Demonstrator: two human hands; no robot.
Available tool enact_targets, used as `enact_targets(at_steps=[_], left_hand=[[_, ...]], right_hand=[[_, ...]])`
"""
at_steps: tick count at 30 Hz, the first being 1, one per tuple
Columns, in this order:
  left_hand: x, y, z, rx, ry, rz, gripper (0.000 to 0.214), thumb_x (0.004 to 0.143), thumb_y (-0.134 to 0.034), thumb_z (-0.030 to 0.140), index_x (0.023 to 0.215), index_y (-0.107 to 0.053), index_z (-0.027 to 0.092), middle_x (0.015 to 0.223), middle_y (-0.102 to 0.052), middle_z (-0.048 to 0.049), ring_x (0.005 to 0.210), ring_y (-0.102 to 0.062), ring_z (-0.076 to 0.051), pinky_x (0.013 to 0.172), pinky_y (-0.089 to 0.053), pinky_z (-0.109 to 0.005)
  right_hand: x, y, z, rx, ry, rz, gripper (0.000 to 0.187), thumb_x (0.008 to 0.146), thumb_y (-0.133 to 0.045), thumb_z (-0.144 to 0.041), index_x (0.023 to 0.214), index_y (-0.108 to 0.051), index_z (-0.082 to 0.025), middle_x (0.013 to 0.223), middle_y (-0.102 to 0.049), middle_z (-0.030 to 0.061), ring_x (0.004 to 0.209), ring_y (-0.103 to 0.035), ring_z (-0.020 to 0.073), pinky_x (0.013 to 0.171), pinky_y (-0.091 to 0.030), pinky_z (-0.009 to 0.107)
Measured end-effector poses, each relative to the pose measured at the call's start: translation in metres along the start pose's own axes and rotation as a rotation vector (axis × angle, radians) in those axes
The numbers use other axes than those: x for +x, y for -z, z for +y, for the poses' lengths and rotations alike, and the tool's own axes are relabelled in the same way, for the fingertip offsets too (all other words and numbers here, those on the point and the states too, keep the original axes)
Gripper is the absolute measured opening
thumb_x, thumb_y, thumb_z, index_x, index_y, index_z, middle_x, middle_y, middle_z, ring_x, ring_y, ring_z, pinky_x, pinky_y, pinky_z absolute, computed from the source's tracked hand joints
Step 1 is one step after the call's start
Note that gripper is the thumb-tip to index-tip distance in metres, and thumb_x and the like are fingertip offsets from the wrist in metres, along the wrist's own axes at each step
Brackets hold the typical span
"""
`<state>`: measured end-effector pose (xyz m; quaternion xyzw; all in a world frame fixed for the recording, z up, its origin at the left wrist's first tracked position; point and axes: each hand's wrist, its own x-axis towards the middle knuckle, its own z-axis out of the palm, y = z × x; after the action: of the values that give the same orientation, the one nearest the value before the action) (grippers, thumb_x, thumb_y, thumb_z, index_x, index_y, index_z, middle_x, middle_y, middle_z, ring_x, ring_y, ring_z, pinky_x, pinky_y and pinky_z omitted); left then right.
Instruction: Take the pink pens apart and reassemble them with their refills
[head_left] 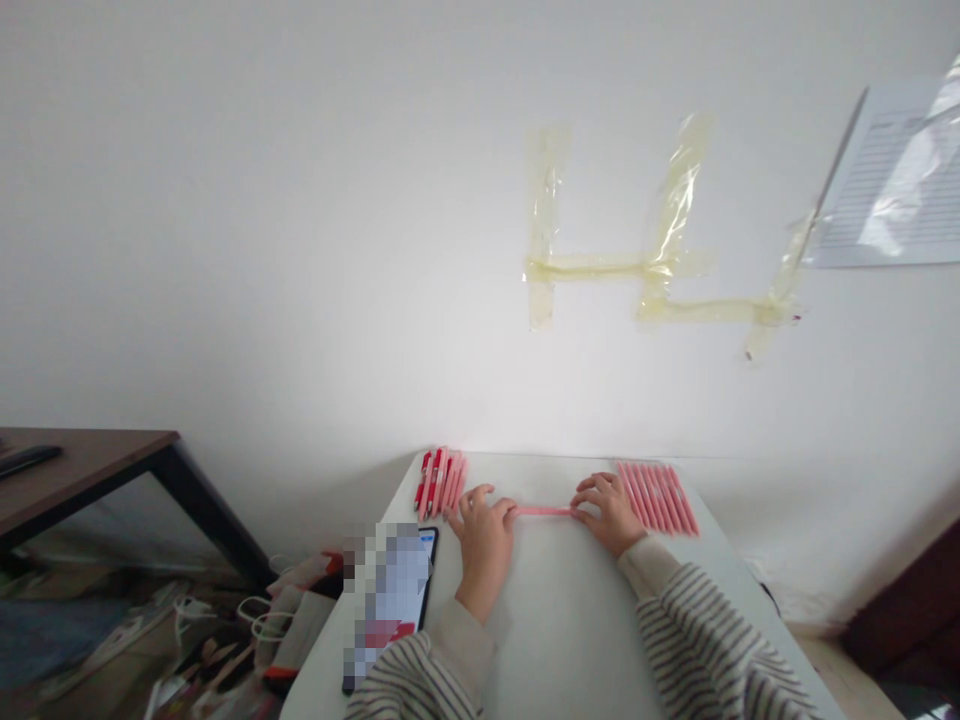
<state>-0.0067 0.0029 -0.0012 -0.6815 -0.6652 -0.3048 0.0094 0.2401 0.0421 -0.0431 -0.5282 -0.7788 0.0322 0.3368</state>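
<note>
A slim pink pen (545, 511) lies crosswise between my two hands, over the white table. My left hand (484, 530) pinches its left end between thumb and forefinger. The right end is in the fingertips of my right hand (606, 510). Just past my left hand sits a bunch of red and pink pens (441, 482), packed side by side. To the right of my right hand, a row of pink pens (658, 497) lies neatly lined up. Whether the held pen is inside a thin sleeve is too small to tell.
A phone (390, 605), partly blurred out, lies along the left side of the white table (562, 630). The table meets a white wall (337, 250) with yellowed tape (660, 260) on it. Bags and clutter (292, 620) fill the floor at left, beside a brown desk (90, 465).
</note>
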Motion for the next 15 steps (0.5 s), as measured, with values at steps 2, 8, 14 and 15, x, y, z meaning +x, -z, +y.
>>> enact_targets(at_steps=[2, 8, 14, 15], left_hand=[[0.0001, 0.0002, 0.0000, 0.011, 0.004, -0.004, 0.014, 0.085, -0.065, 0.033, 0.091, -0.077, 0.036, 0.125, -0.059, -0.0038, 0.122, -0.044, -0.030, 0.110, -0.021, -0.065], [0.0010, -0.0010, -0.0003, 0.018, 0.015, -0.021, 0.013, 0.085, -0.065, 0.035, 0.091, -0.077, 0.037, 0.126, -0.059, -0.0029, 0.123, -0.043, -0.030, 0.110, -0.019, -0.066], [0.0013, -0.0028, -0.0017, 0.006, 0.005, -0.007, 0.014, 0.084, -0.066, 0.033, 0.091, -0.077, 0.037, 0.124, -0.059, -0.0032, 0.122, -0.043, -0.029, 0.111, -0.019, -0.065], [0.0012, -0.0029, -0.0018, 0.007, 0.006, -0.005, 0.013, 0.084, -0.066, 0.033, 0.090, -0.077, 0.037, 0.124, -0.059, -0.0031, 0.123, -0.043, -0.030, 0.111, -0.019, -0.065]], right_hand=[[0.0002, 0.0007, -0.0005, 0.002, 0.001, 0.003, 0.008, 0.083, -0.069, -0.027, 0.085, -0.077, -0.027, 0.108, -0.067, 0.0075, 0.115, -0.050, 0.0301, 0.101, -0.042, 0.049], [0.0008, 0.0003, 0.0023, 0.028, 0.000, 0.018, 0.009, 0.084, -0.071, -0.032, 0.083, -0.077, -0.026, 0.106, -0.068, 0.0076, 0.115, -0.049, 0.0296, 0.101, -0.043, 0.048], [-0.0005, -0.0031, 0.0033, 0.001, -0.023, -0.002, 0.012, 0.087, -0.068, -0.032, 0.089, -0.079, -0.029, 0.106, -0.068, 0.0073, 0.115, -0.049, 0.0299, 0.101, -0.042, 0.049], [-0.0006, -0.0035, 0.0031, -0.004, -0.024, -0.004, 0.011, 0.086, -0.068, -0.032, 0.088, -0.079, -0.029, 0.106, -0.068, 0.0075, 0.115, -0.049, 0.0301, 0.101, -0.042, 0.049]])
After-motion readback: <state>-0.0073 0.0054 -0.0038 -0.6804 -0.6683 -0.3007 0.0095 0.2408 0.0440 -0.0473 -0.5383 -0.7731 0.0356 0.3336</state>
